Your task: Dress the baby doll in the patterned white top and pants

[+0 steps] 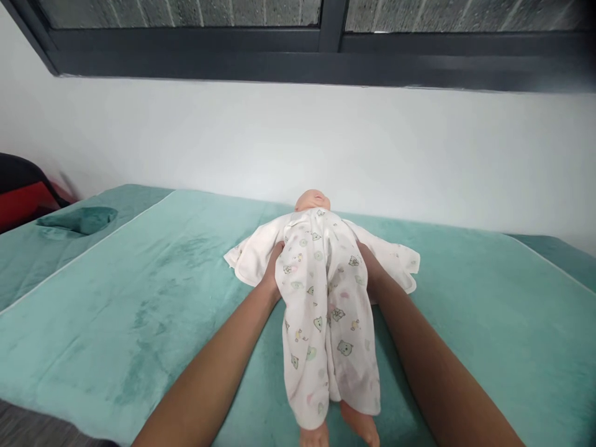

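A baby doll lies on its back on a teal blanket, head toward the wall, bare feet toward me. It wears a white romper printed with small animals, sleeves spread to both sides. My left hand is against the doll's left flank, fingers tucked under the cloth. My right hand is against the other flank, mostly hidden by the romper. Both hands seem to clasp the doll's torso, but the fingers are largely covered.
The blanket covers a wide bed or table against a white wall under a dark window frame. A folded teal cloth lies at the far left, with a red and black object behind it.
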Demonstrator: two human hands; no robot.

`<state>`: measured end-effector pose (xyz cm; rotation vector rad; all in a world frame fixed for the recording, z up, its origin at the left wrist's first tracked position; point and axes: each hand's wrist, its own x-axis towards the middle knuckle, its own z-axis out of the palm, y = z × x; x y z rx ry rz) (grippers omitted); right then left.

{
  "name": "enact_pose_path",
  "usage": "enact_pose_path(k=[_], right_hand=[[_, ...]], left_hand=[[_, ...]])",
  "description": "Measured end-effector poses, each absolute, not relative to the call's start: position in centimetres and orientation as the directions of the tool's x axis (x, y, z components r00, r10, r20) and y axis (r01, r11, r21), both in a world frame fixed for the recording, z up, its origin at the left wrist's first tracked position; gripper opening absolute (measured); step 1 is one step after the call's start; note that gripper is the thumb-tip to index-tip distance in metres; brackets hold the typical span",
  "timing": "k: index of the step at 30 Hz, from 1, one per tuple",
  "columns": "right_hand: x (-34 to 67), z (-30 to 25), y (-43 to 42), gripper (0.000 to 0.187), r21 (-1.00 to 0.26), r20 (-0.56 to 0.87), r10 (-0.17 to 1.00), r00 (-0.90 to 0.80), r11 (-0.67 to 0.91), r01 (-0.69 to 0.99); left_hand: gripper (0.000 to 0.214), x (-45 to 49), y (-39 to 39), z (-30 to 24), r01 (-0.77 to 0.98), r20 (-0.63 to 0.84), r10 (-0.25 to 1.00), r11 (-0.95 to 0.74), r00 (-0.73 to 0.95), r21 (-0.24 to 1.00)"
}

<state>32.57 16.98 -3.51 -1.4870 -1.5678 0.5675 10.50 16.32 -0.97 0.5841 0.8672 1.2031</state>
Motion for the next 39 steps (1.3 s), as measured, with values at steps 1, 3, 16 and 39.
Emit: enact_pose_path(k=[1, 3, 16, 39], right_hand=[[32.7, -3.5, 17.1, 0.020, -0.815, 0.272, 0.958, 0.088, 0.180, 0.551], [33.0, -3.6, 17.2, 0.017, -0.825, 0.260, 0.962, 0.079, 0.180, 0.535], [32.8, -5.5, 18.4, 0.020, -0.845, 0.268, 0.947, 0.178, 0.143, 0.515], [29.9, -1.5, 8.2, 0.020, -0.845, 0.390, 0.860, 0.330, 0.192, 0.499]], left_hand=[[0.010, 10.5, 16.2, -0.8, -0.544, -0.253, 0.961, 0.270, 0.108, 0.794], [0.008, 10.5, 16.1, -0.5, -0.514, -0.246, 0.965, 0.255, 0.086, 0.819], [0.018, 10.6, 16.0, -0.2, -0.421, -0.221, 0.974, 0.182, -0.046, 0.889], [0.018, 6.9, 10.7, -1.5, 0.161, 0.155, 0.974, -0.128, -0.168, 0.979]])
